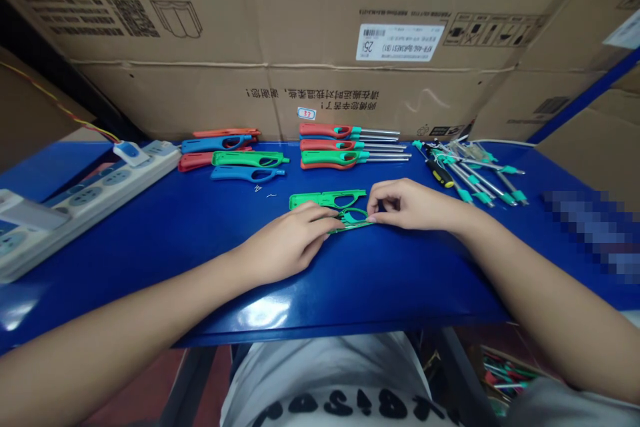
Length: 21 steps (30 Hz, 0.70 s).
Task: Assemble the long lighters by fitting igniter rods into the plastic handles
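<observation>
My left hand (300, 240) is closed over the left part of a green lighter shell half (354, 227) lying on the table, its fingertips pressing on it. At the shell's right end, my right hand (405, 205) is closed, with thumb and forefinger pinching its edge. A teal trigger piece (354, 215) sits inside the shell's loop. Much of this shell is hidden under my left fingers. Just behind it lies another green shell half (327, 200), hollow side up, close to both hands.
Shell halves in red, blue and green (250, 159) lie at the back left, near small metal bits (257, 188). Lighters with metal tubes (333, 145) lie at the back middle. Loose metal tubes (470, 177) and a screwdriver (440, 173) are at right, a power strip (95, 193) at left.
</observation>
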{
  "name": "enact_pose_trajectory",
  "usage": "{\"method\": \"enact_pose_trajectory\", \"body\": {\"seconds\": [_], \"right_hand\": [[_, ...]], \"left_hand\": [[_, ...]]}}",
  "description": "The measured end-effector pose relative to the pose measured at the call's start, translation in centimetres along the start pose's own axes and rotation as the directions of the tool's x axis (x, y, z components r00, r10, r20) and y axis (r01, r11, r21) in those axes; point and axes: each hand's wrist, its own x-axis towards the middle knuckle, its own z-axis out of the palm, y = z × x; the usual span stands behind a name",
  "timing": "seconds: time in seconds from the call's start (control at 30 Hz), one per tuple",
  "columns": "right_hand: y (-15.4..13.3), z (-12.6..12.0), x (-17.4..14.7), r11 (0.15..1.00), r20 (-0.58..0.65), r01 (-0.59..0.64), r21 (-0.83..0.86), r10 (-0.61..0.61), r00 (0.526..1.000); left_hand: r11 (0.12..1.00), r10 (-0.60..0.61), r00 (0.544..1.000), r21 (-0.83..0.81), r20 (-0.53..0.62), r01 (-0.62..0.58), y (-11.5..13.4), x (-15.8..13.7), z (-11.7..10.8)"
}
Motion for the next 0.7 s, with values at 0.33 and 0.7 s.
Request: {"method": "enact_pose_trajectory", "body": {"seconds": [0.33, 0.7], "right_hand": [[0.1, -0.9, -0.5, 0.998, 0.081, -0.008, 0.055, 0.003, 0.997], [1.2, -1.2, -0.1, 0.976, 0.138, -0.179, 0.123, 0.162, 0.977]], "left_hand": [[0.999, 0.032, 0.999, 0.006, -0.018, -0.032, -1.1, 0.1, -0.8], [0.996, -0.012, 1.000, 0.090, 0.003, 0.011, -1.6, 0.1, -1.7]]}}
